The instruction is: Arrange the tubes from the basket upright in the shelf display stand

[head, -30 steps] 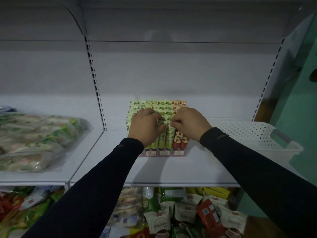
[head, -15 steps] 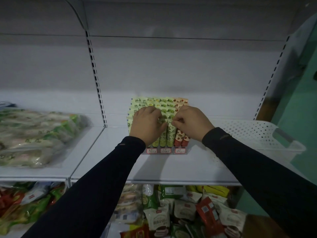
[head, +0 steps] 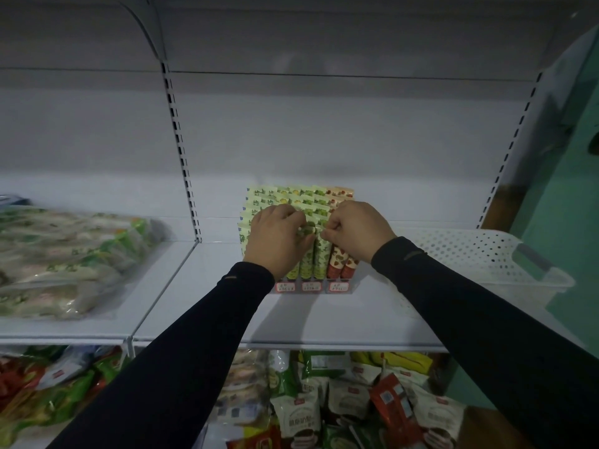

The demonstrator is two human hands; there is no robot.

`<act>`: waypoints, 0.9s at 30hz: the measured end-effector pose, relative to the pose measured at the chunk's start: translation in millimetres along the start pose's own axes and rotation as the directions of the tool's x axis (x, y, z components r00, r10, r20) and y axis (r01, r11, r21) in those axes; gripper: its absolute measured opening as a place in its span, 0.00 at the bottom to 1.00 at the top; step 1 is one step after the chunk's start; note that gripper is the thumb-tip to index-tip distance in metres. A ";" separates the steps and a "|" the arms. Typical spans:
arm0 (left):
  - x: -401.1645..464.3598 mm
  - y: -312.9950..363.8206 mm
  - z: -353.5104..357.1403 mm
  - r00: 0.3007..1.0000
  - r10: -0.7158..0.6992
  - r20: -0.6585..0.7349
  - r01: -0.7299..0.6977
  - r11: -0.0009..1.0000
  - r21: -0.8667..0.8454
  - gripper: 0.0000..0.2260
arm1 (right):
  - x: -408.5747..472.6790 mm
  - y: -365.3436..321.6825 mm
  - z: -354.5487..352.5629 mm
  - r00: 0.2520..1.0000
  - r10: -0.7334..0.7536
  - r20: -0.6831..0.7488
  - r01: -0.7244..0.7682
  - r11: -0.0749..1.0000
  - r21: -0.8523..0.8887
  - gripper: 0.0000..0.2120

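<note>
A clear display stand (head: 312, 286) with red price labels sits mid-shelf, filled with several upright tubes: green ones (head: 306, 264) on the left and middle, red strawberry ones (head: 337, 262) on the right. My left hand (head: 278, 239) and my right hand (head: 356, 230) are both over the front rows, fingers curled, pinching the flat top of a green tube (head: 321, 254) between them. The hands hide most of the front tube tops. The white perforated basket (head: 479, 254) stands to the right of the stand on the same shelf; its inside is not visible.
A white shelf (head: 324, 322) carries the stand and basket. Bagged green-and-white goods (head: 64, 260) lie on the left shelf section. Packaged snacks (head: 324, 403) crowd the lower shelf. A slotted upright (head: 181, 157) divides the sections.
Both hands stay on the front green tubes with only small finger shifts. The camera view has tilted slightly.
</note>
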State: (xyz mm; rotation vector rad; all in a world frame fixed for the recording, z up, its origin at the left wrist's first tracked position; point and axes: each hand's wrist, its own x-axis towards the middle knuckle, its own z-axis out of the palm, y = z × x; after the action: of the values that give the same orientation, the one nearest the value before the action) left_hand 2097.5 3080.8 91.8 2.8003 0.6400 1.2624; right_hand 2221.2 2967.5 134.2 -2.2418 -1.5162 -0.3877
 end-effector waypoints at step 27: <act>-0.4 -2.7 -12.8 0.997 0.000 0.078 0.002 0.999 -0.032 0.18 | -7.0 5.4 -7.1 0.998 0.007 -0.061 0.000 0.994 0.109 0.16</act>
State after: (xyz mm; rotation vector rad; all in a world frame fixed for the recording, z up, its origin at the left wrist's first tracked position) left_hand 2087.0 3081.1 99.7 2.8066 0.6113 1.1462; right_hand 2223.6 2956.6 136.3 -2.1291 -1.4659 -0.3609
